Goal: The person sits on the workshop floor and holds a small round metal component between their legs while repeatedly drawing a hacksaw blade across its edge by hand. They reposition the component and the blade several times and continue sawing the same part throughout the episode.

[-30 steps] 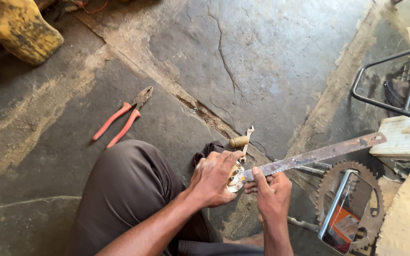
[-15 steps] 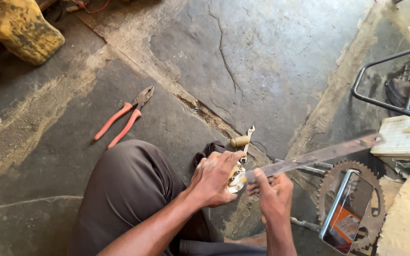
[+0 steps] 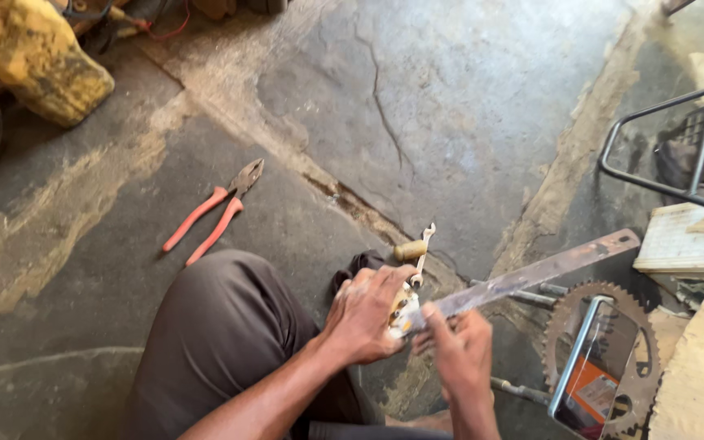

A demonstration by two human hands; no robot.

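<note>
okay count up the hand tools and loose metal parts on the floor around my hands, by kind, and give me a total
Pliers, orange handles: 1
Wrench: 1
Flat metal bar, held in the right hand: 1
Toothed sprocket: 1
Small metal part in the left hand: 1
Total: 5

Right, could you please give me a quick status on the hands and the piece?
Left hand gripping small pale metal part. Right hand holding flat metal bar against it. Wrench and orange-handled pliers on floor, clear of hands.

my right hand (image 3: 459, 352) slid a little toward 6 o'clock, the flat metal bar (image 3: 531, 277) tipped its far end toward 1 o'clock, my left hand (image 3: 366, 314) closed more over the small pale part (image 3: 403, 311)
</note>
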